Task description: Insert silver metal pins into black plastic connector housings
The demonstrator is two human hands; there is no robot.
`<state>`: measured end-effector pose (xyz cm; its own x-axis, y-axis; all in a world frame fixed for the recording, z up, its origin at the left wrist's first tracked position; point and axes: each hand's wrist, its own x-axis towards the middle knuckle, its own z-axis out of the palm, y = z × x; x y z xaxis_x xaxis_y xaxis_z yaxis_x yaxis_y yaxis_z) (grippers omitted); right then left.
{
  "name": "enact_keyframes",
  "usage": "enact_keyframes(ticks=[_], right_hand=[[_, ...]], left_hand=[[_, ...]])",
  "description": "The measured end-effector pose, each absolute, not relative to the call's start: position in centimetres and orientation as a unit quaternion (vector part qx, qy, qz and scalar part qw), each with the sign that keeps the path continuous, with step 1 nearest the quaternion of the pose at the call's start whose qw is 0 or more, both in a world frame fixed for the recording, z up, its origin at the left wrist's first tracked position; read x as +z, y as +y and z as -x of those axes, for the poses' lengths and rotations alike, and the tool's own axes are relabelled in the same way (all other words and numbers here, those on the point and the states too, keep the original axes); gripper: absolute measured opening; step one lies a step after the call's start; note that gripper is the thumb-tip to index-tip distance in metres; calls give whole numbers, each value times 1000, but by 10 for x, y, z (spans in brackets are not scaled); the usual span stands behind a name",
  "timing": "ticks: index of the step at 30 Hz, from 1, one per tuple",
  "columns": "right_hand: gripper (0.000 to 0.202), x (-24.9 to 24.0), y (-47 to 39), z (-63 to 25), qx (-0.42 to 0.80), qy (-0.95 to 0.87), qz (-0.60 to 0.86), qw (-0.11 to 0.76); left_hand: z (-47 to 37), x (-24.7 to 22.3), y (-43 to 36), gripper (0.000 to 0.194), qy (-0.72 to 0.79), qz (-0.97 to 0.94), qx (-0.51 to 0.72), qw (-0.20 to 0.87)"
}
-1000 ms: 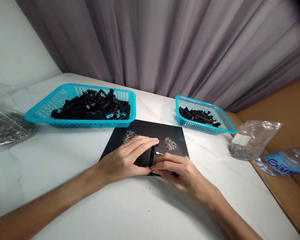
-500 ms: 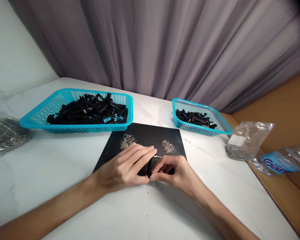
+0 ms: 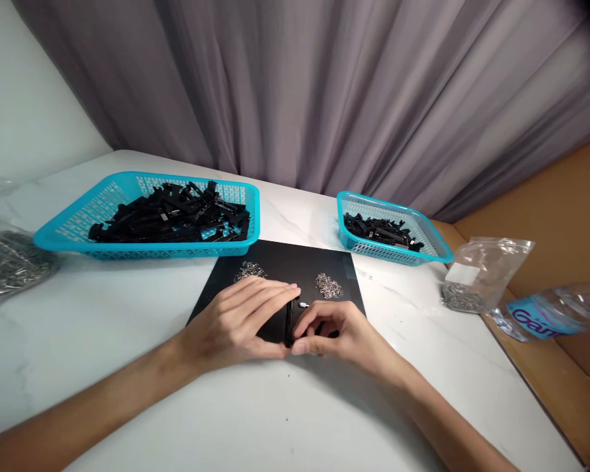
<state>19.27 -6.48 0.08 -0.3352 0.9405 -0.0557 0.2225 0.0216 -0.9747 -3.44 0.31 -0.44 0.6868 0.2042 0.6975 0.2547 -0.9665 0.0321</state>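
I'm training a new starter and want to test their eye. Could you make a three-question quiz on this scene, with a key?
1. True or false: the left hand is gripping the bottle.
2. What lies in the larger blue basket?
3. How many small heaps of metal pieces can be seen on the black sheet?

Key:
1. False: it holds a slim black part.
2. Many loose black parts.
3. Two.
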Motion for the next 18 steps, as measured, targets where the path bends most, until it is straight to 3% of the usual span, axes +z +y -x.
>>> enact_keyframes(ticks=[2, 4, 8, 14, 18], right_hand=[[26, 4, -65, -200, 470, -654, 479, 349], [18, 4, -63, -207, 328, -711, 512, 355], [16, -9, -59, -211, 100, -799, 516, 293], [16, -21, -59, -201, -9, -828, 512, 228], [13, -3, -66, -205, 112, -805, 519, 266]], left_hand=[[33, 2, 2, 68, -132, 914, -382, 22], [33, 6, 1, 66, -145, 911, -386, 12], [34, 8, 0, 66, -166, 903, -397, -14], [34, 1, 2, 69, -213, 895, -367, -139], [36, -1, 7, 70, -269, 883, -305, -236]])
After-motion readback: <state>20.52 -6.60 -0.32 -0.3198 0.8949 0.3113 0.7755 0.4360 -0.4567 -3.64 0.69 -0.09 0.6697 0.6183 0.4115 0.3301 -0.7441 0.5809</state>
